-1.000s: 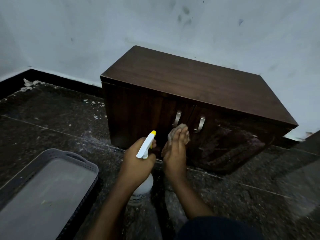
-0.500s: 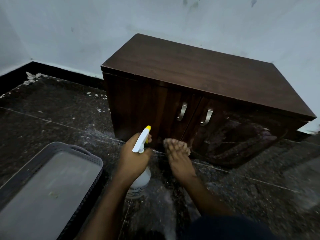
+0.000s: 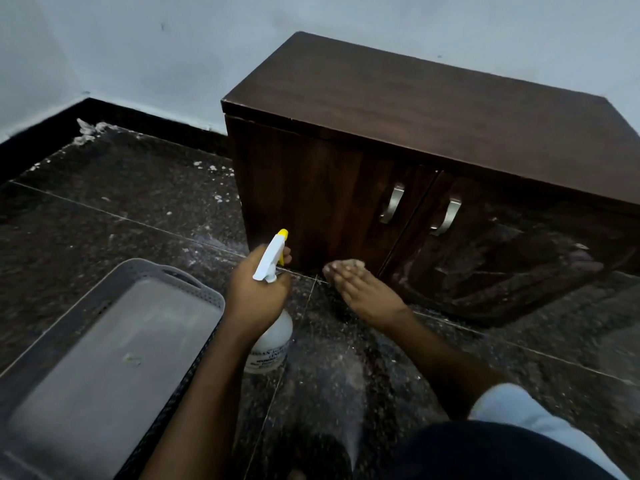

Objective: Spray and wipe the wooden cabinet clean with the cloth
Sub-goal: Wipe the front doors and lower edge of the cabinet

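Grey plastic basket [image 3: 145, 269] lying at 8 o'clock on the speckled floor [image 3: 104, 209]. Centre: left hand [image 3: 258, 296] wrapped round a white spray bottle [image 3: 273, 337], nozzle aimed at 12. Just right: right hand [image 3: 365, 294], fingers flat, pressing the cloth [image 3: 349, 262] to the foot of the wooden cabinet [image 3: 415, 116] at 1 o'clock. Best wiped with even pressure, along the grain, into the bottom edge.

Saw dark-brown wooden cabinet [image 3: 415, 109] at upper right, both doors closed, right door streaked. Found white spray bottle [image 3: 272, 344] at centre, yellow-tipped nozzle toward cabinet, gripped by its neck. Glimpsed pale cloth [image 3: 349, 263] at cabinet's foot, mostly covered.
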